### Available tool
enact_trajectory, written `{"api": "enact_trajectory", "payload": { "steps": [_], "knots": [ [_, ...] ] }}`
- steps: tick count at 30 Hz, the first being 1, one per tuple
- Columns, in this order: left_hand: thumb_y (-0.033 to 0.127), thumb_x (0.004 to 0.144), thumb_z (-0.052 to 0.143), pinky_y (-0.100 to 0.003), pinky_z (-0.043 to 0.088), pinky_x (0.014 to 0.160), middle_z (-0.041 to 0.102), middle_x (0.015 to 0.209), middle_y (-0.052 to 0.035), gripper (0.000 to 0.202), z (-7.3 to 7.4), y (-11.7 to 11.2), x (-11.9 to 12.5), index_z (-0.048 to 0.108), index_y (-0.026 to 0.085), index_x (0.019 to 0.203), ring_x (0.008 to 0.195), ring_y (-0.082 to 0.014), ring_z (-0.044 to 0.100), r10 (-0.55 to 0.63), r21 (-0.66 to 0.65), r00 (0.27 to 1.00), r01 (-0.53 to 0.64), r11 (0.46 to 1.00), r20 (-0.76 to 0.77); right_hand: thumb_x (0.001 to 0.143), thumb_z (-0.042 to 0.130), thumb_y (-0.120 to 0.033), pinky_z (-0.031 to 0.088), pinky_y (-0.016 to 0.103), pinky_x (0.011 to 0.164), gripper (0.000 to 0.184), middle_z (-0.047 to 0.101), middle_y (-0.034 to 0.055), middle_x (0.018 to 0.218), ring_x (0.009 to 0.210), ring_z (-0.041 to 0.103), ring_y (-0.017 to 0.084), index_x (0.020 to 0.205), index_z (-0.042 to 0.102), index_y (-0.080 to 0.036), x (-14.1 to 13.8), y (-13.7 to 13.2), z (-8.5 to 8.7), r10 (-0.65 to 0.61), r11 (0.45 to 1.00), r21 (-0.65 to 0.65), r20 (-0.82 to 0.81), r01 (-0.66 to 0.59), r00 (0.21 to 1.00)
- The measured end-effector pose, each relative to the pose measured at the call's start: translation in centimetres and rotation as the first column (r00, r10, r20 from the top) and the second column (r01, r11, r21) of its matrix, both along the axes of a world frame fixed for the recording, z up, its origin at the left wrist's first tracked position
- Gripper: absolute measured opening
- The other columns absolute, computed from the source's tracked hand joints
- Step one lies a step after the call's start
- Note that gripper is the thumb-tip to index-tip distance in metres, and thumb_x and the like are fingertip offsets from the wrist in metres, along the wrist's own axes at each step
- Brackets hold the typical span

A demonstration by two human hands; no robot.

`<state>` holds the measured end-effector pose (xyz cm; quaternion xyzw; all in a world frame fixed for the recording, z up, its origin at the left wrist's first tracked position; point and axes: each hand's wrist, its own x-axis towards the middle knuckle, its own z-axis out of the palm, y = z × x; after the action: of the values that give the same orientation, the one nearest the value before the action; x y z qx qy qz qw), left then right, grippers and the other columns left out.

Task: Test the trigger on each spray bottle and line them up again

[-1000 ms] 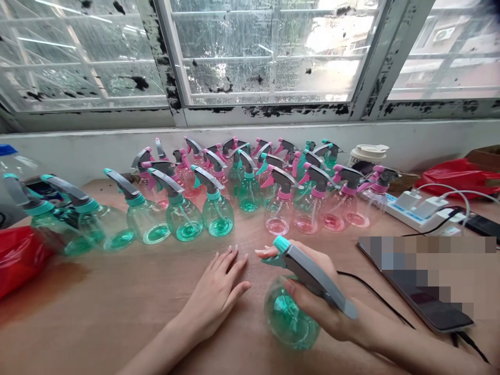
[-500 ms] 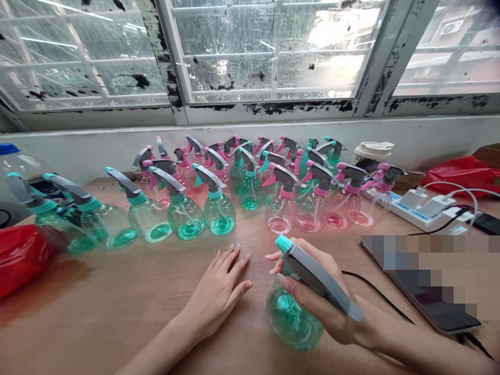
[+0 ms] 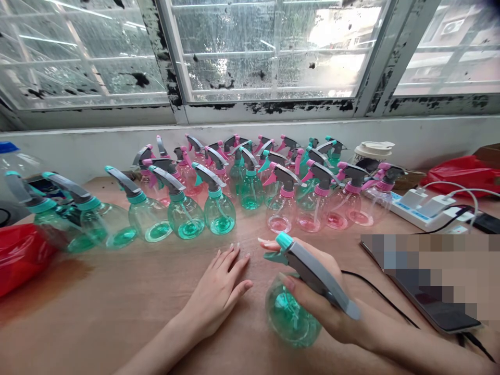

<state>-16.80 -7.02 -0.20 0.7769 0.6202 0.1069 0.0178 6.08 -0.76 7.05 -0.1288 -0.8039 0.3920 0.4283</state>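
Note:
In my right hand [image 3: 324, 281] is a green spray bottle [image 3: 291, 315] with a grey and teal trigger head, its nozzle pointing away and to the left. My thumb wraps the near side of its neck; some fingers stretch out behind the head, past the teal trigger. My left hand [image 3: 221, 284] lies flat on the wooden table [image 3: 128, 307], fingers spread, touching no bottle. Beyond it stand green spray bottles [image 3: 220, 211], and to their right a row of pink spray bottles [image 3: 279, 213]. More bottles of both colours crowd behind.
A power strip [image 3: 410, 211] with white plugs lies at the right, cables trailing from it. Nearer is a dark phone or tablet [image 3: 425, 291], partly pixelated. Red plastic bags [image 3: 23, 255] sit at the far left and far right. A lidded cup [image 3: 373, 151] stands by the wall.
The fingers of my right hand have straightened off the trigger, which now shows. The bottle has barely shifted. My left hand has not moved.

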Motion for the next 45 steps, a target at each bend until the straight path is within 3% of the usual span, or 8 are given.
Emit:
{"api": "enact_trajectory", "payload": {
  "steps": [6, 13, 20, 24, 31, 37, 41, 45],
  "knots": [
    [0.055, 0.102, 0.029, -0.054, 0.025, 0.115, 0.038, 0.153, -0.0136, 0.057, 0.0, 0.1, 0.0, 0.044, 0.020, 0.143, 0.143, -0.0285, 0.029, 0.004, -0.002, 1.000, -0.004, 1.000, 0.009, 0.082, 0.049, -0.005, 0.055, 0.029, 0.087, 0.045, 0.067, 0.0059, 0.114, 0.107, 0.065, 0.019, 0.122, 0.057, -0.023, -0.1, 0.0, 0.5, 0.002, 0.998, 0.063, -0.025, -0.001, 1.000],
    [0.053, 0.102, 0.031, -0.055, 0.025, 0.115, 0.037, 0.153, -0.0129, 0.053, -0.1, 0.0, 0.0, 0.044, 0.022, 0.143, 0.142, -0.0295, 0.030, -0.001, 0.018, 1.000, 0.001, 1.000, 0.024, 0.089, 0.055, -0.020, 0.055, 0.024, 0.065, 0.006, 0.064, -0.0006, 0.082, 0.070, 0.065, 0.014, 0.094, 0.057, -0.022, -0.2, -0.3, 1.3, -0.064, 0.998, 0.018, 0.036, 0.063, 0.997],
    [0.055, 0.101, 0.031, -0.054, 0.027, 0.114, 0.037, 0.153, -0.0138, 0.055, 0.0, -0.1, 0.1, 0.045, 0.021, 0.142, 0.142, -0.0294, 0.031, 0.004, 0.013, 1.000, -0.004, 1.000, 0.017, 0.090, 0.054, -0.023, 0.056, 0.026, 0.062, 0.006, 0.062, 0.0003, 0.076, 0.066, 0.064, 0.016, 0.084, 0.055, -0.023, -0.3, -0.4, 1.2, -0.121, 0.991, 0.066, 0.029, 0.119, 0.992],
    [0.055, 0.101, 0.032, -0.054, 0.026, 0.114, 0.038, 0.152, -0.0129, 0.055, 0.1, -0.1, 0.1, 0.046, 0.021, 0.142, 0.142, -0.0294, 0.031, 0.011, 0.011, 1.000, -0.011, 1.000, 0.027, 0.089, 0.054, -0.024, 0.056, 0.028, 0.062, 0.004, 0.065, 0.0021, 0.079, 0.068, 0.066, 0.017, 0.091, 0.058, -0.023, -0.3, -0.2, 1.1, -0.088, 0.994, 0.073, 0.007, 0.088, 0.996],
    [0.055, 0.101, 0.031, -0.054, 0.026, 0.115, 0.039, 0.152, -0.0128, 0.055, 0.2, -0.1, 0.2, 0.045, 0.021, 0.142, 0.141, -0.0287, 0.032, 0.005, 0.000, 1.000, -0.005, 1.000, 0.025, 0.087, 0.055, -0.017, 0.057, 0.028, 0.072, 0.024, 0.068, 0.0030, 0.092, 0.075, 0.068, 0.017, 0.109, 0.058, -0.023, -0.1, 0.0, 0.8, -0.066, 0.998, 0.026, 0.032, 0.065, 0.997],
    [0.056, 0.101, 0.030, -0.054, 0.025, 0.115, 0.037, 0.153, -0.0136, 0.057, 0.2, 0.0, 0.2, 0.044, 0.020, 0.143, 0.142, -0.0287, 0.031, 0.011, -0.009, 1.000, -0.011, 1.000, 0.009, 0.087, 0.053, -0.014, 0.057, 0.029, 0.073, 0.021, 0.065, 0.0028, 0.088, 0.072, 0.066, 0.016, 0.107, 0.056, -0.022, 0.0, -0.2, 0.2, -0.077, 0.997, 0.026, 0.019, 0.077, 0.997],
    [0.056, 0.101, 0.029, -0.053, 0.026, 0.115, 0.038, 0.152, -0.0143, 0.058, 0.3, 0.0, 0.3, 0.043, 0.020, 0.144, 0.142, -0.0286, 0.031, 0.011, -0.014, 1.000, -0.011, 1.000, 0.017, 0.086, 0.052, -0.013, 0.058, 0.030, 0.076, 0.023, 0.068, 0.0056, 0.095, 0.085, 0.069, 0.019, 0.107, 0.058, -0.021, -0.1, -0.1, 0.9, -0.095, 0.992, 0.080, 0.014, 0.094, 0.995],
    [0.057, 0.101, 0.028, -0.054, 0.026, 0.114, 0.040, 0.151, -0.0137, 0.057, 0.4, -0.1, 0.3, 0.046, 0.022, 0.142, 0.141, -0.0291, 0.032, 0.013, -0.002, 1.000, -0.013, 1.000, 0.028, 0.089, 0.054, -0.021, 0.058, 0.027, 0.066, 0.014, 0.068, 0.0027, 0.087, 0.077, 0.069, 0.018, 0.102, 0.058, -0.024, -0.1, -0.5, 1.5, -0.154, 0.987, 0.061, 0.053, 0.150, 0.987]
  ]
}}
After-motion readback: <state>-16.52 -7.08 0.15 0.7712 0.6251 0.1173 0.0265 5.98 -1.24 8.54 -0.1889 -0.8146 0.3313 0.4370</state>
